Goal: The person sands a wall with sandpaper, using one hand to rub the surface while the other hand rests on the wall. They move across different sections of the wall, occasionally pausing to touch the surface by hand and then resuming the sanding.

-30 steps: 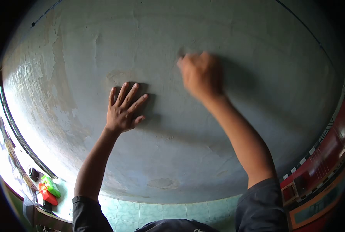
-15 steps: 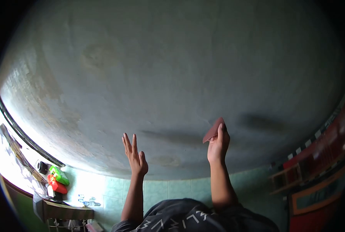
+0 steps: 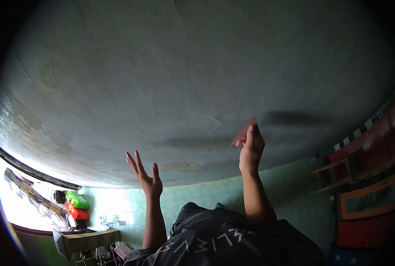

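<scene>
My right hand (image 3: 251, 150) is closed on a stiff, reddish-brown piece of sandpaper (image 3: 245, 132), thumb on its near side and a pointed corner sticking up past the fingers. Behind it rises a grey plastered wall (image 3: 193, 75) with cracks and rough, worn patches. To the left, my left hand (image 3: 147, 175) is raised with its fingers and thumb spread, holding nothing. Dark soft shadows fall on the wall near both hands.
Pale green tiles (image 3: 208, 193) cover the floor below. At lower left are a bright opening, green and red packs (image 3: 77, 206), plastic bottles (image 3: 110, 221) and a wooden-topped rack (image 3: 87, 240). A wooden frame (image 3: 334, 175) and red furniture (image 3: 361, 232) stand at right.
The view has shifted, with the floor and my body showing more. My left hand appears farther left with its thumb more spread; my right hand and the sandpaper sit higher in view.
</scene>
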`<state>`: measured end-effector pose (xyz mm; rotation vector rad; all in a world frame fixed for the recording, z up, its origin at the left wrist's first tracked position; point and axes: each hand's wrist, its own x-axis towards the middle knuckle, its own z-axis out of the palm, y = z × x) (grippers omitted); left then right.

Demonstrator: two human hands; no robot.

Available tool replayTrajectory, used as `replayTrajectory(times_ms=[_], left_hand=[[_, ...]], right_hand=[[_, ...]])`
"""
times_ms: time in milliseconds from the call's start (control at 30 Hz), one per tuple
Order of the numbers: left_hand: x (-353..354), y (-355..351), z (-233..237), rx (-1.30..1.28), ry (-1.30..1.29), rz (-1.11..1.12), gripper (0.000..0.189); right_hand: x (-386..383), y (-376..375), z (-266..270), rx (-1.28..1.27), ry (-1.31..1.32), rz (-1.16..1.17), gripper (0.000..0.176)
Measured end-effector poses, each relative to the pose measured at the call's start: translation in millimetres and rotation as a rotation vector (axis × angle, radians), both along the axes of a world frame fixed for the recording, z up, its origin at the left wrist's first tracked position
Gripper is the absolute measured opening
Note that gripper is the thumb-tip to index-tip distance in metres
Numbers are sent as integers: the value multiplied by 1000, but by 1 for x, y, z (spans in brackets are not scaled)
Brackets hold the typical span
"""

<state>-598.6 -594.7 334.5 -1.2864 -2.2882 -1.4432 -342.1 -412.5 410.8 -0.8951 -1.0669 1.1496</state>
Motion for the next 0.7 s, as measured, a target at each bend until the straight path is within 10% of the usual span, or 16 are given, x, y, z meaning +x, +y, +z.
replayTrajectory(times_ms=[267, 500, 600, 700], left_hand=[[-39, 5, 14, 78, 73, 90, 81], [-160, -39, 35, 138, 85, 198, 87], [-214, -61, 31, 145, 111, 245, 90], [-265, -75, 22, 183, 130, 240, 90]], right_hand=[[-64, 4, -18, 233, 26, 68, 25], [-143, -16, -16, 290, -63, -242, 25], [-202, -53, -10, 632, -543, -333, 22], [-222, -58, -4, 413, -353, -524, 23]])
